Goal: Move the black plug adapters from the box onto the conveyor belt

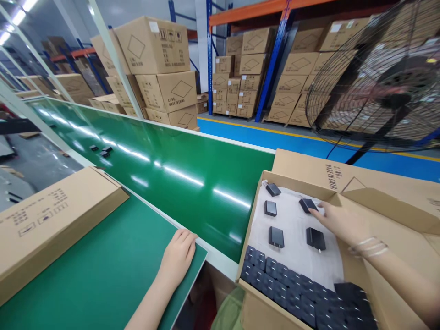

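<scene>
My right hand (332,220) reaches into an open cardboard box (256,215) and pinches a black plug-in charger (308,206) between thumb and fingers. Several more loose chargers lie on the white sheet inside, among them one black charger (315,239) just below my hand and another charger (276,237) to the left. Tight rows of black chargers (280,286) with metal prongs facing up fill the near side of the box. My left hand (180,250) rests on the corner of the green tabletop (113,256), holding nothing, its fingers loosely bent near the edge.
A green conveyor belt (192,160) runs beyond the table, with a few small black chargers (105,152) far along it. A closed carton (58,220) lies at left. Stacked cartons (165,87) and racks stand behind. A large fan (378,82) is at right.
</scene>
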Demonstrator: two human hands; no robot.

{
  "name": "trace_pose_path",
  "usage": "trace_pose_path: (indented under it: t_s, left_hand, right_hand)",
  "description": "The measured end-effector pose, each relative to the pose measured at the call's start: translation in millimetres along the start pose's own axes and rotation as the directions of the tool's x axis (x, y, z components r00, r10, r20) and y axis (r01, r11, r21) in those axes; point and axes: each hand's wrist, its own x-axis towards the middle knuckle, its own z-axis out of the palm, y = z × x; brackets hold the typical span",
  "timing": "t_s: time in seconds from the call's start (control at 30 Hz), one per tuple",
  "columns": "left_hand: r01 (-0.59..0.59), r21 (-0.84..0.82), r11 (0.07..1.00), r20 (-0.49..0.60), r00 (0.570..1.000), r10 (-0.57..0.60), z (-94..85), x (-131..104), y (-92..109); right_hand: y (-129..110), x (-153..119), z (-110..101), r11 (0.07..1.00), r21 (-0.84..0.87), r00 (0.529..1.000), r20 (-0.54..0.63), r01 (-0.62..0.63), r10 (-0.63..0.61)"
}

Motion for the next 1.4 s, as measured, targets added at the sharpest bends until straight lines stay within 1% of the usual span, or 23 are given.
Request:
trace_pose_path:
  t_s: [0.1, 0.17, 0.3, 0.43, 0.5, 0.6, 0.67, 0.73, 0.8, 0.87, 0.9, 0.97, 1.0, 1.03, 1.07, 1.13, 1.17, 1.2, 1.23, 1.27, 1.3, 1.33, 1.4]
  left_hand:
    - [-0.004, 0.002, 1.000, -0.011, 1.000, 0.004, 0.0, 0.4, -0.7]
    - [-0.013, 0.007, 1.000, -0.015, 1.000, 0.013, 0.2, 0.7, -1.1]
    - [-0.012, 0.014, 1.000, -0.007, 1.000, 0.012, 0.3, 1.3, -0.7]
    - [-0.002, 0.009, 1.000, 0.005, 1.000, 0.002, -0.6, 1.5, -0.4]
    - [0.001, 0.006, 1.000, 0.006, 1.000, -0.001, -0.9, 1.5, -0.8]
    - [0.003, 0.001, 1.000, 0.003, 1.000, -0.003, -0.5, 1.5, -1.7]
    - [-0.002, -0.002, 1.000, 0.002, 1.000, 0.002, -0.1, 1.4, -1.9]
    - [-0.003, -0.002, 1.000, 0.003, 1.000, 0.003, 0.2, 1.3, -1.7]
    - [0.000, -0.001, 1.000, 0.003, 1.000, 0.000, 0.1, 1.2, -1.2]
    - [0.004, 0.001, 1.000, 0.004, 1.000, -0.004, -0.3, 0.9, -0.7]
    - [0.004, 0.002, 1.000, 0.005, 1.000, -0.004, -0.6, 0.8, -0.6]
    - [0.002, 0.004, 1.000, 0.008, 1.000, -0.002, -1.0, 0.7, -0.5]
    - [0.000, 0.004, 1.000, 0.008, 1.000, 0.000, -1.0, 0.7, -0.6]
    - [0.001, 0.003, 1.000, 0.009, 1.000, -0.001, -1.0, 0.8, -0.8]
    - [0.002, 0.002, 1.000, 0.011, 1.000, -0.002, -1.0, 0.8, -1.0]
    - [0.008, 0.001, 1.000, 0.016, 1.000, -0.008, -0.6, 1.0, -1.4]
    - [0.011, 0.001, 1.000, 0.020, 1.000, -0.011, -0.3, 1.2, -1.7]
    - [0.014, 0.001, 1.000, 0.024, 1.000, -0.014, 0.0, 1.4, -2.0]
    - [0.016, 0.001, 1.000, 0.026, 1.000, -0.016, 0.3, 1.7, -2.3]
    - [0.017, 0.001, 1.000, 0.026, 1.000, -0.017, 0.5, 1.9, -2.5]
    - [0.017, 0.001, 1.000, 0.025, 1.000, -0.017, 0.6, 2.1, -2.7]
    - [0.015, 0.000, 1.000, 0.022, 1.000, -0.015, 0.4, 2.2, -2.8]
    - [0.013, 0.001, 1.000, 0.020, 1.000, -0.013, -0.3, 2.2, -2.5]
  right_hand:
    - [-4.7, 28.1, 3.3, 1.000, 0.003, 1.000, 0.028, 0.002, -0.002]
    - [-8.2, 40.6, 5.6, 1.000, 0.012, 0.999, 0.051, -0.001, 0.000]
    - [-9.3, 49.8, 5.6, 0.999, 0.023, 0.996, 0.083, -0.027, 0.025]
    - [-6.6, 43.2, 3.0, 0.997, -0.005, 0.994, 0.083, -0.075, 0.075]
    - [-7.3, 37.4, 1.4, 0.997, -0.021, 0.994, 0.083, -0.076, 0.077]
    - [-13.5, 29.4, -5.2, 0.997, -0.043, 0.995, 0.072, -0.065, 0.068]
    - [-22.7, 24.2, -12.7, 0.997, -0.061, 0.997, 0.045, -0.056, 0.059]
    - [-36.5, 16.5, -20.2, 0.998, -0.057, 1.000, 0.028, 0.008, -0.006]
    - [-53.3, 4.7, -25.1, 0.990, -0.024, 0.989, 0.042, 0.140, -0.139]
    - [-68.5, -10.1, -26.9, 0.962, 0.014, 0.959, 0.072, 0.273, -0.273]
    - [-73.9, -17.6, -26.8, 0.947, 0.025, 0.943, 0.086, 0.319, -0.320]
    - [-77.8, -30.4, -25.4, 0.918, 0.030, 0.913, 0.100, 0.395, -0.396]
    - [-76.4, -35.1, -24.1, 0.885, 0.026, 0.881, 0.083, 0.465, -0.465]
    - [-73.3, -38.5, -22.4, 0.827, 0.018, 0.826, 0.048, 0.562, -0.562]
    - [-69.2, -40.7, -20.1, 0.744, 0.002, 0.744, 0.001, 0.668, -0.668]
    - [-61.0, -42.6, -14.7, 0.538, -0.051, 0.532, -0.099, 0.842, -0.841]
    - [-58.2, -42.7, -12.1, 0.449, -0.076, 0.438, -0.129, 0.890, -0.890]
    - [-56.8, -42.4, -10.2, 0.389, -0.090, 0.376, -0.135, 0.917, -0.917]
    - [-56.7, -41.7, -9.2, 0.352, -0.101, 0.339, -0.127, 0.931, -0.932]
    - [-57.9, -40.8, -9.5, 0.335, -0.110, 0.324, -0.108, 0.936, -0.940]
    - [-59.9, -39.7, -11.0, 0.341, -0.119, 0.332, -0.086, 0.932, -0.939]
    - [-62.6, -38.6, -13.5, 0.369, -0.131, 0.363, -0.070, 0.920, -0.929]
    - [-68.3, -36.9, -19.5, 0.467, -0.148, 0.463, -0.061, 0.872, -0.884]
